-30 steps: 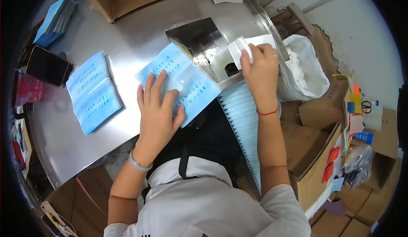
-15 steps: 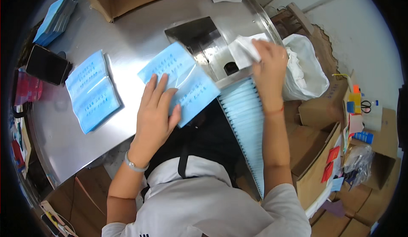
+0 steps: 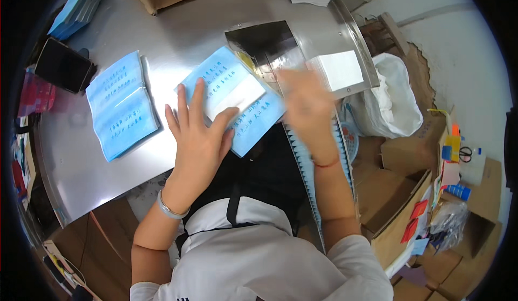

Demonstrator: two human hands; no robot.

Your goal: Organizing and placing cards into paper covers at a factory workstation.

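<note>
A pair of light-blue printed packets [image 3: 251, 120] lies at an angle at the table's front edge. Across it rests a white paper strip [image 3: 240, 97]. My left hand [image 3: 197, 131] is spread over the packets' left side, fingertips on the blue surface and thumb at the strip. Motion smears my right hand [image 3: 310, 106], beside the packets' right corner; its fingers cannot be made out. Just beyond it, a white paper stack [image 3: 342, 70] sits on the metal ledge. Below my right hand, a long row of blue-edged packets [image 3: 302, 158] runs toward me, partly hidden by my forearm.
More blue packets [image 3: 121, 106] lie on the metal table [image 3: 178, 36] to the left, near a dark phone [image 3: 63, 65]. A blue stack [image 3: 78, 9] stands at the far left. Rightward are a white-lined bin [image 3: 399, 101] and open cardboard boxes [image 3: 391, 193].
My right hand has moved left, away from the white paper it was on, toward the blue packets. A white strip now lies on them. My left fingers have spread wider.
</note>
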